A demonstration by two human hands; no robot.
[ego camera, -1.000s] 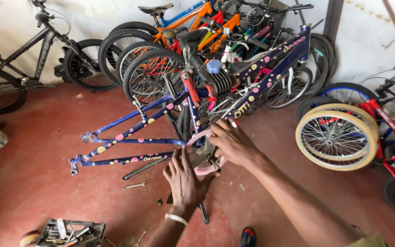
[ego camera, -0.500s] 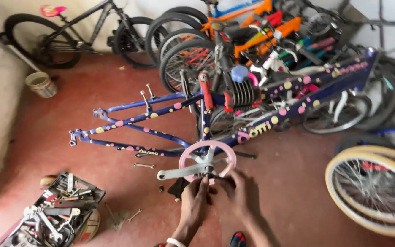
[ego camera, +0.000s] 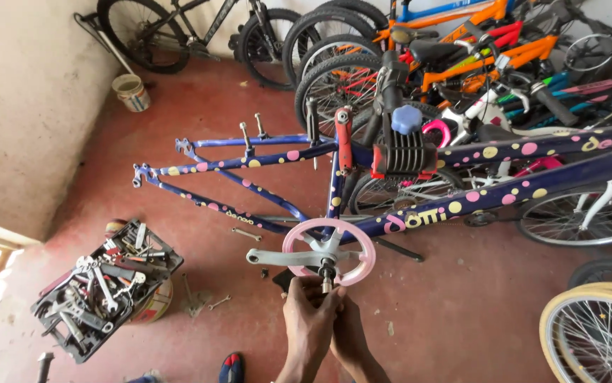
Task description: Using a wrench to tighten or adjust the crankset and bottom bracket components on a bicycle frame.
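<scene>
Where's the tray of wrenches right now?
In the head view the tool tray sits on the red floor at lower left, left of both hands, below the blue spotted bike frame and near the pale wall.

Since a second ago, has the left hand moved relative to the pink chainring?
Yes. The left hand was flat on the floor below the frame; it is now raised to the crank axle at the pink chainring, touching the right hand.

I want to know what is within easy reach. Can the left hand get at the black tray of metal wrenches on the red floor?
Probably yes. The left hand is at the crank axle below the pink chainring, and the black tray of wrenches lies to its left with only bare red floor between them.
</scene>
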